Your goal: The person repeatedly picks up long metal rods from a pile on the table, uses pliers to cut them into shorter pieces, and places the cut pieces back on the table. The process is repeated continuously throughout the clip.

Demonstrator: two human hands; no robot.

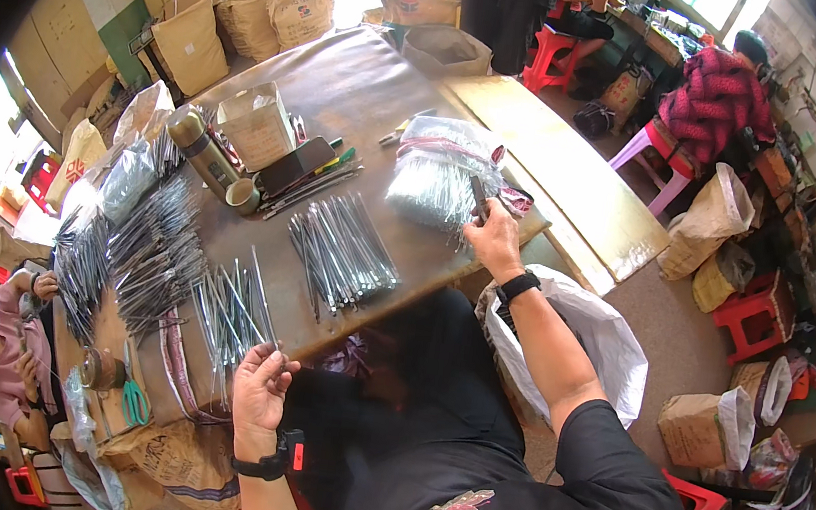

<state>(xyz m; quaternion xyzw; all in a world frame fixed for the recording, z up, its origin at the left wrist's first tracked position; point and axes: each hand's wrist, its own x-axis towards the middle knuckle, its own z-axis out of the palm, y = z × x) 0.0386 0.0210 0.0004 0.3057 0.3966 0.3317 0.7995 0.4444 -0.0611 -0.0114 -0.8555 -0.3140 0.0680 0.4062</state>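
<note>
My left hand (263,380) is closed, thumb and fingers pinched at the near end of a thin metal rod (263,291). That rod lies along a loose bunch of similar grey rods (226,307) at the table's near edge. My right hand (498,235) is closed round a dark, narrow object (479,197) whose exact kind I cannot make out. It rests beside a clear plastic bag (433,182) full of thin pale strands. Between my hands lies a neater row of silvery rods (343,251).
Larger rod piles (155,251) cover the table's left side, near a flask (201,146), a cardboard box (256,127) and green-handled scissors (135,403). An open white sack (591,326) stands under my right arm. Other people sit at the left (11,341) and far right (717,104).
</note>
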